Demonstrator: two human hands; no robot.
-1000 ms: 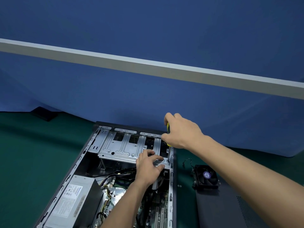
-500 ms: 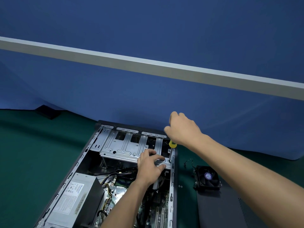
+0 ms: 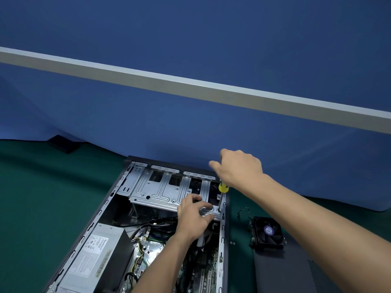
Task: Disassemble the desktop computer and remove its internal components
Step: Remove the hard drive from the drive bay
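Note:
The open desktop case [image 3: 118,197] lies flat on the green mat, its inside facing up. A silver drive cage [image 3: 158,191] spans its far end. My left hand [image 3: 195,220] grips the cage's near right edge, fingers curled over the metal. My right hand [image 3: 239,169] holds a yellow-handled screwdriver [image 3: 222,194] upright, with its tip on a screw at the cage's right corner. A grey power supply [image 3: 99,256] sits in the near left of the case. The motherboard [image 3: 152,246] and cables show beneath my left arm.
A black cooling fan [image 3: 268,232] rests on the dark side panel [image 3: 292,275] to the right of the case. Two small screws [image 3: 232,243] lie on the mat between them. A blue backdrop rises behind the case; a small black block [image 3: 63,143] sits far left.
My right hand has lifted and shifted right, so the screwdriver's yellow handle and shaft now show below it. My left hand has stayed on the cage.

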